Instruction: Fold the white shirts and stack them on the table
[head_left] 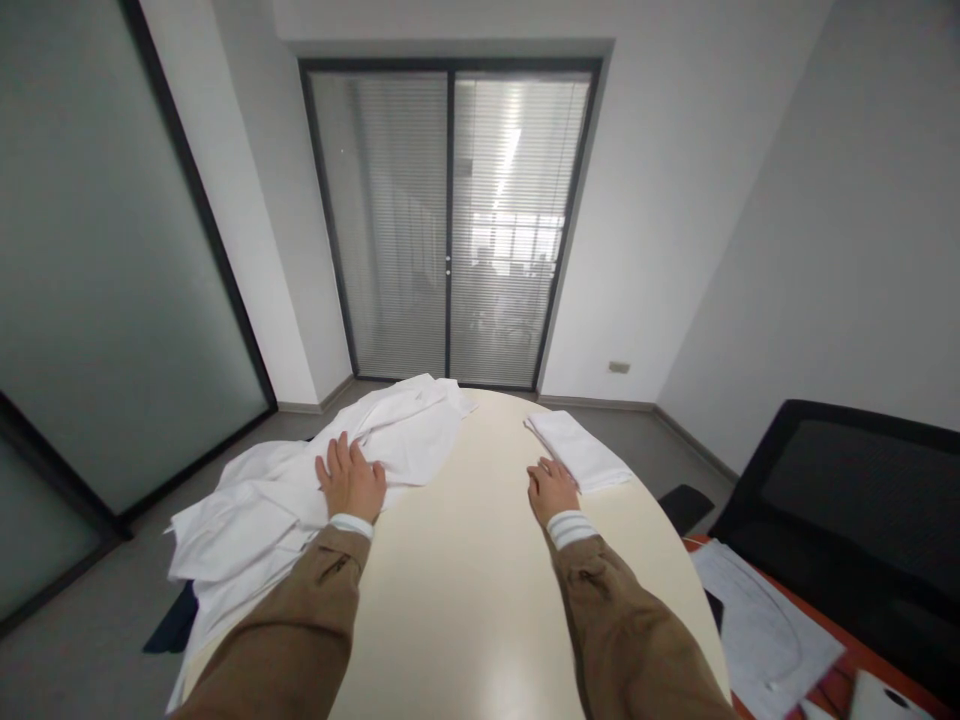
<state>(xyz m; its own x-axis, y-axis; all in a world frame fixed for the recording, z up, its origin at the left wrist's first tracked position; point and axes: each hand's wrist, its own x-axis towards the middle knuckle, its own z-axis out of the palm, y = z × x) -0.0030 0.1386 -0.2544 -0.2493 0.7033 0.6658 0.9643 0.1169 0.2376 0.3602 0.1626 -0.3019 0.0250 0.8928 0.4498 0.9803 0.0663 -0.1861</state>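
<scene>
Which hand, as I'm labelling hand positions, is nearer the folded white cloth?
Right. The right hand is at the left edge of the folded white cloth; the left hand is farther left, on loose white fabric.

The left arm (289, 630) and right arm (630, 630), in long brown fabric sleeves with pale cuffs (574, 528) showing at the wrists, reach forward, well apart. The bare left hand (352, 485) lies palm down, fingers spread, thumb out to the right. The bare right hand (553, 490) is back upward, its fingers bent and closer together.
</scene>
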